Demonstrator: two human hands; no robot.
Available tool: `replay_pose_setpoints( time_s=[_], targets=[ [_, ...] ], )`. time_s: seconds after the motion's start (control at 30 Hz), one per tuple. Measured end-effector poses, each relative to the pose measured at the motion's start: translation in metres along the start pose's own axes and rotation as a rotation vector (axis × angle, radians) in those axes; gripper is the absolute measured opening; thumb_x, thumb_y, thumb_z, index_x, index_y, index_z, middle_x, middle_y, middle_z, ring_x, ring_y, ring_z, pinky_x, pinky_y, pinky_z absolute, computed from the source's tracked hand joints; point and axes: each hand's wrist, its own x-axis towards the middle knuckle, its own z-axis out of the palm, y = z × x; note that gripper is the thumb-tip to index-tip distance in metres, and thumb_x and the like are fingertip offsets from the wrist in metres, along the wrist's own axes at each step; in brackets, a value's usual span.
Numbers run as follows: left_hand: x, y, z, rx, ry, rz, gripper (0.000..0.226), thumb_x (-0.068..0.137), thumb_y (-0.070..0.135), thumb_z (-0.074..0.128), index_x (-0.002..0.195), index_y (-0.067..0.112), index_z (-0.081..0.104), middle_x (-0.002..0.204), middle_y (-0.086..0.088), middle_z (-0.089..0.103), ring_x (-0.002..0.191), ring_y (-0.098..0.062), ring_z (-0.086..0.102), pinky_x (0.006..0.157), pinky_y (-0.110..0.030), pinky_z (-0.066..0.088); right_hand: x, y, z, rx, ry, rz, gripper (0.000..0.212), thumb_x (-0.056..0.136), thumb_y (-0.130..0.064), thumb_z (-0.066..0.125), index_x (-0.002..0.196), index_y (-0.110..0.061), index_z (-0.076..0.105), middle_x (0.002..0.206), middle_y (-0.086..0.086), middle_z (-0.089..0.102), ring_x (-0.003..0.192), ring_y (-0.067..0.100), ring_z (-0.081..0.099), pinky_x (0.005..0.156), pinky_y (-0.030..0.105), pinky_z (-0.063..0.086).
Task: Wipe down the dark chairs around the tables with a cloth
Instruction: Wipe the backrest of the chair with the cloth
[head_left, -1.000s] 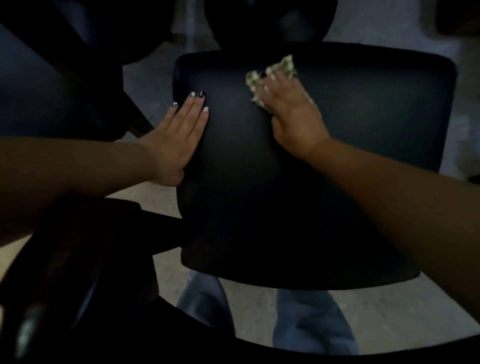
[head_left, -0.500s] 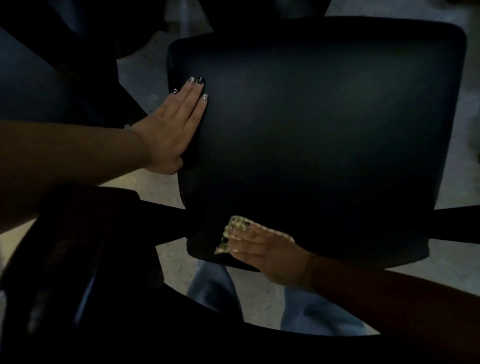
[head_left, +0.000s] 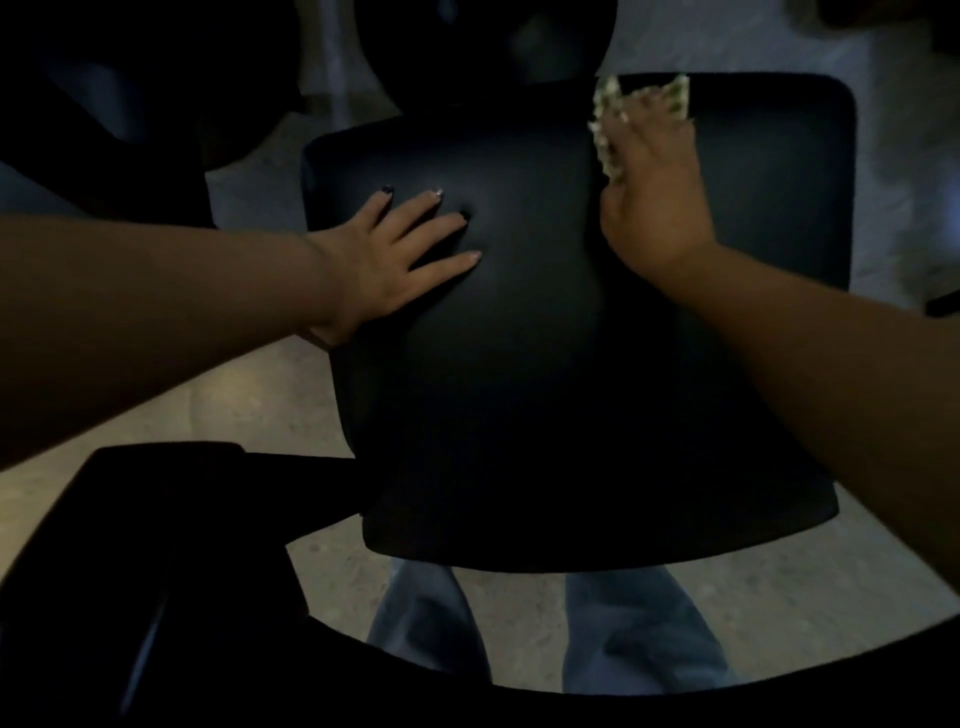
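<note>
A dark chair (head_left: 571, 364) fills mid-frame over a pale speckled floor (head_left: 249, 405) in a dim room. The left hand (head_left: 395, 260) lies flat, fingers spread, on its seat; the right hand (head_left: 654, 202) presses a checked cloth (head_left: 608, 130) at upper right.

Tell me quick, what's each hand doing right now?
Left hand: open, fingers spread, flat on the dark chair seat.
Right hand: open, pressing the patterned cloth onto the seat's far edge.

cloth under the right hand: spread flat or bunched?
Bunched. The cloth shows only as crumpled edges around the fingers of the right hand, pressed on the far edge of the dark chair.
</note>
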Motion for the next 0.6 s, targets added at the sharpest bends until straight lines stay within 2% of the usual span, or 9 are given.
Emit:
replay_pose_setpoints(
  time_s=[0.07,0.17,0.27,0.4,0.53,0.6],
  targets=[
    [0.0,0.008,0.001,-0.003,-0.028,-0.041,0.152,0.066,0.034,0.082,0.119,0.02,-0.059,0.145,-0.02,-0.041,0.137,-0.046,-0.031,0.113,-0.064,0.0,-0.011,-0.013,0.007,0.021,0.011,-0.033,0.068,0.077,0.004,0.041,0.144,0.0,0.034,0.151,0.022,0.028,0.142,0.039,0.021,0.118,0.045,0.012],
    [-0.002,0.018,0.005,-0.018,-0.027,-0.096,0.148,0.067,0.041,0.078,0.125,0.014,-0.055,0.138,-0.025,-0.051,0.134,-0.049,-0.036,0.112,-0.066,0.001,-0.053,-0.026,0.024,0.029,-0.048,-0.244,0.07,0.071,0.006,0.038,0.141,0.005,0.037,0.145,0.029,0.035,0.139,0.047,0.024,0.117,0.054,0.012],
    [0.0,0.025,0.006,-0.04,-0.057,-0.142,0.149,0.067,0.043,0.077,0.122,0.01,-0.057,0.124,-0.024,-0.062,0.123,-0.05,-0.047,0.111,-0.069,-0.001,-0.112,-0.032,0.044,-0.015,-0.194,-0.479,0.058,0.084,0.0,0.036,0.142,0.004,0.037,0.145,0.027,0.037,0.138,0.046,0.026,0.116,0.054,0.016],
    [0.0,0.026,0.004,-0.057,-0.08,-0.157,0.15,0.063,0.047,0.077,0.123,0.011,-0.056,0.126,-0.024,-0.061,0.119,-0.049,-0.051,0.11,-0.071,-0.001,-0.184,-0.034,0.063,-0.035,-0.318,-0.783,0.044,0.094,-0.006,0.038,0.137,-0.002,0.048,0.142,0.019,0.045,0.136,0.038,0.035,0.111,0.052,0.03],
    [0.0,0.025,-0.002,-0.088,-0.113,-0.176,0.151,0.065,0.053,0.076,0.122,0.011,-0.057,0.124,-0.024,-0.062,0.12,-0.049,-0.049,0.111,-0.07,-0.001,-0.197,-0.032,0.066,0.033,-0.358,-0.836,0.039,0.093,-0.008,0.043,0.13,-0.005,0.057,0.139,0.015,0.051,0.132,0.034,0.042,0.108,0.052,0.034],
    [0.0,0.026,-0.007,-0.151,-0.129,-0.164,0.151,0.065,0.051,0.077,0.119,0.014,-0.059,0.121,-0.02,-0.065,0.122,-0.047,-0.049,0.111,-0.068,-0.004,-0.199,-0.031,0.062,0.047,-0.373,-0.847,0.037,0.091,-0.007,0.052,0.128,-0.006,0.058,0.137,0.015,0.052,0.131,0.033,0.045,0.106,0.052,0.036]
  ],
)
